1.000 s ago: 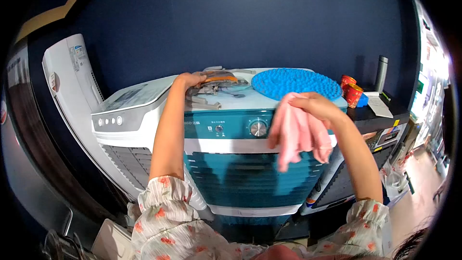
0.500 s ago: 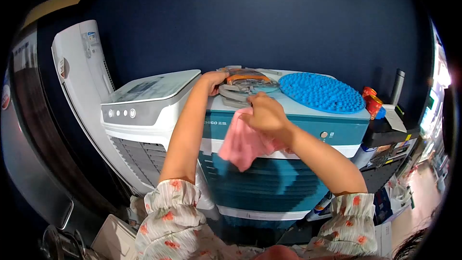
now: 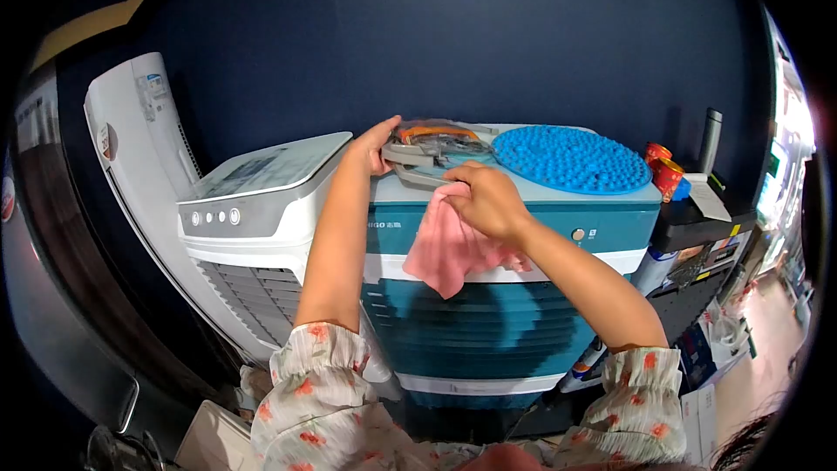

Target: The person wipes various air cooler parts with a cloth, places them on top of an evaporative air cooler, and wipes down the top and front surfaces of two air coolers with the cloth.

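Note:
My right hand (image 3: 490, 201) is closed on a pink cloth (image 3: 446, 249), which hangs down over the front of a teal and white air cooler (image 3: 523, 240). Its fingertips are at the front edge of a grey, partly see-through plastic item (image 3: 414, 155) with an orange strip, lying on the cooler's top; I cannot make out its kind. At that item's left end is my left hand (image 3: 373, 148), its fingers stretched up and apart from the thumb, touching or close to the end. The palm side and part of the thumb are hidden.
A round blue bumpy mat (image 3: 571, 160) lies on the cooler's right side. To the left stand a white and grey cooler (image 3: 261, 179) and a tall white unit (image 3: 144, 131). Red cans (image 3: 666, 176) and a grey cylinder (image 3: 711, 141) stand on a dark shelf at right.
My left hand's fingers have loosened and straightened upward at the grey item's left end. The right hand still holds the pink cloth. The view has shifted slightly.

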{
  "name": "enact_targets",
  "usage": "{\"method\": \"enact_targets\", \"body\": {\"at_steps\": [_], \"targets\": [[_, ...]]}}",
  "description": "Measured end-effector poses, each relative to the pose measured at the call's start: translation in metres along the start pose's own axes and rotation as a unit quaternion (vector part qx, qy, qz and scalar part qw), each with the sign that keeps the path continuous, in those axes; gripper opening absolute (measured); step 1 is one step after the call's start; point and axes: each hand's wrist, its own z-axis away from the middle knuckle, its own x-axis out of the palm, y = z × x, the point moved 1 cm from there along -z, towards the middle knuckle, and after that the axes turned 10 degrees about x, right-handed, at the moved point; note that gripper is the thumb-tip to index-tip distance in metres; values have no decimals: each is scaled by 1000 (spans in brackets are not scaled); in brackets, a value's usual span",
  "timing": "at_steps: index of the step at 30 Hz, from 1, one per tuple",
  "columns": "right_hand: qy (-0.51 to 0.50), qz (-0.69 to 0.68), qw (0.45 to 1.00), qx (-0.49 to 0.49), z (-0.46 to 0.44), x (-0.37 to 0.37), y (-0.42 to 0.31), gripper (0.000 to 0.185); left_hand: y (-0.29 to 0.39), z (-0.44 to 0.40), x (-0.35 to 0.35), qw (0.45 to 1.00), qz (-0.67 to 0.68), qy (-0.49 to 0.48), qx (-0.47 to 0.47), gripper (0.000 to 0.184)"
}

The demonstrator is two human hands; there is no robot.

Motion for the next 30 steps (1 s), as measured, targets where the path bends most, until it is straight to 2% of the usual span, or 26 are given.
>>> {"method": "enact_targets", "body": {"at_steps": [1, 2, 5, 6, 10, 15, 19, 20, 23, 24, 26, 27, 30], "targets": [[-6, -1, 1000, 1, 0, -4, -1, 28, -2, -2, 0, 1000, 11, 2, -3, 35], [-8, -2, 1000, 0, -1, -6, 0, 27, -5, -5, -1, 999, -5, -36, 13, 34], [-8, -5, 1000, 1, 0, -10, 1, 26, -12, -6, 2, 999, -25, -17, 43, 35], [-9, -4, 1000, -1, 0, -10, 1, 26, -12, 0, 2, 997, -19, -29, 71, 38], [-11, 1, 1000, -14, -1, -12, 0, 26, -10, 8, -1, 996, 52, -7, 68, 35], [40, -45, 998, -2, 4, -26, -10, 30, 3, 13, -1, 992, 58, -11, 115, 34], [135, -48, 990, -15, 30, -59, -19, 38, 10, 12, 46, 981, 135, -41, 134, 35], [145, -57, 986, -58, 45, -68, -15, 41, 11, 12, 62, 979, 138, -46, 144, 36], [111, -48, 991, -55, 103, -92, -10, 44, 5, 15, 121, 975, 159, -29, 150, 38], [48, -152, 985, 63, 125, -98, -12, 45, 1, 3, 138, 972, 178, -60, 139, 40], [8, -156, 985, 78, 162, -104, -3, 43, -8, -8, 176, 973, 182, -77, 123, 38], [32, -57, 998, -23, 177, -105, 6, 41, -14, -16, 194, 972, 189, -86, 108, 38], [18, -158, 984, 84, 214, -114, 17, 32, -37, -43, 240, 976, 180, -105, 69, 36]]}}
